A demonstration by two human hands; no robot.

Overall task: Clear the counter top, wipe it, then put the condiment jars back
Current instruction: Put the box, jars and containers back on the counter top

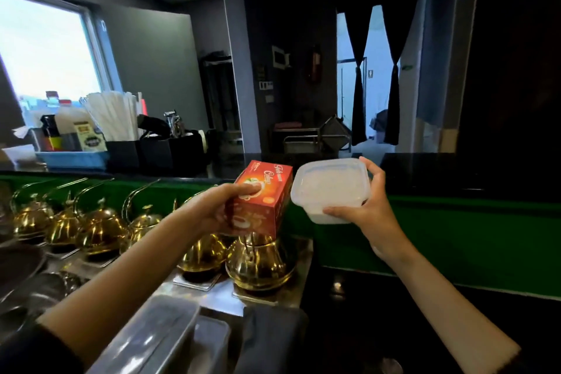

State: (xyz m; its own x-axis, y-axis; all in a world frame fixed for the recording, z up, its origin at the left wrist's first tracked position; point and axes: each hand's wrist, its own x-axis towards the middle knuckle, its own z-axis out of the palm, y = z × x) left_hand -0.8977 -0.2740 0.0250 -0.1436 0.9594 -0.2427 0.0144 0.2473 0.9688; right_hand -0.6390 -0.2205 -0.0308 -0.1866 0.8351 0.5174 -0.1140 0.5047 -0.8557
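Observation:
My left hand (217,209) grips a red-orange tea box (267,196) and holds it in the air above the gold teapots. My right hand (368,206) grips a translucent plastic container (329,187) with a lid and white contents, lifted beside the box. Both are raised in front of the dark raised counter top (425,165), which runs across the middle of the view behind a green panel (455,237).
A row of several gold teapots (100,229) stands on a steel shelf (209,297) at lower left. On the raised counter's far left sit a blue tray (73,158) with bottles and black holders (170,149) with white straws. A dark lower counter (364,313) lies under my right arm.

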